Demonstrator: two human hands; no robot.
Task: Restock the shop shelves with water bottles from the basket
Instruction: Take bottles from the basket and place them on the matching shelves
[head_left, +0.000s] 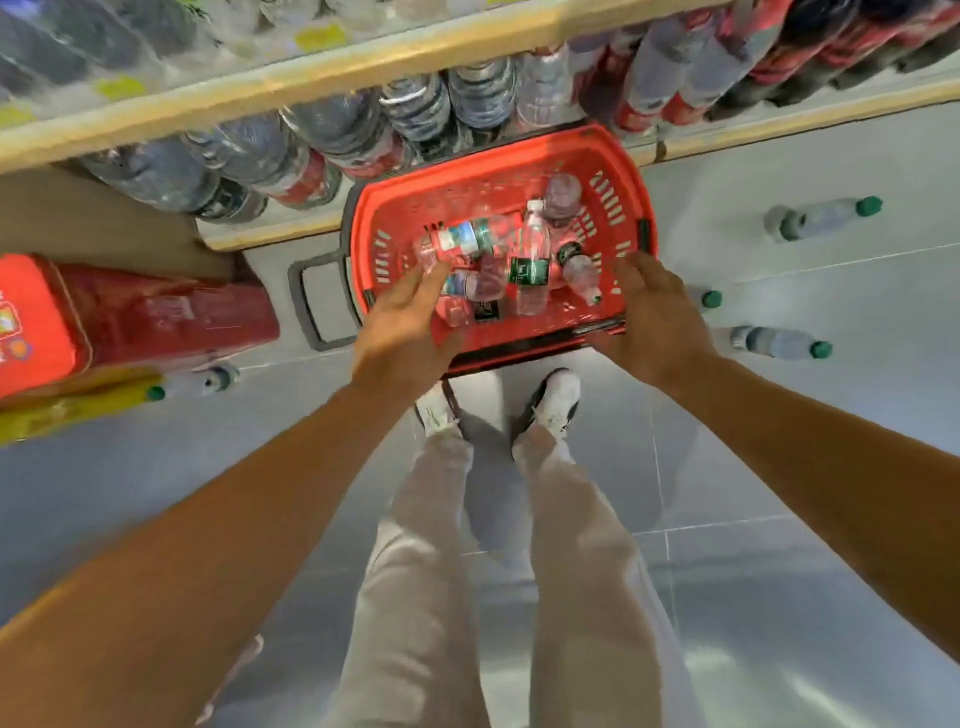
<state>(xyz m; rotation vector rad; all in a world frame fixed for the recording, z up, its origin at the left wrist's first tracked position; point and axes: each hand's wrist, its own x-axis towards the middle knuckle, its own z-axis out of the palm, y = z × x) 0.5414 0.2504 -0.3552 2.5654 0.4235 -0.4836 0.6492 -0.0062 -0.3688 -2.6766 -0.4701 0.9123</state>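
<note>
A red plastic basket (498, 171) stands on the floor in front of the shelves, with several small clear water bottles (530, 270) lying jumbled inside it. My left hand (405, 322) reaches over the basket's near left corner, fingers spread, fingertips close to a bottle with a white and green label (462, 239). My right hand (654, 317) hovers over the near right rim, fingers apart, holding nothing. The shelves (311, 78) above the basket hold rows of bottles.
Loose green-capped bottles lie on the grey tiled floor, two of them right of the basket (821, 218) (779, 343) and another at the left (208, 382). A red box (130, 317) stands at the left. My feet in white shoes (550, 405) are just behind the basket.
</note>
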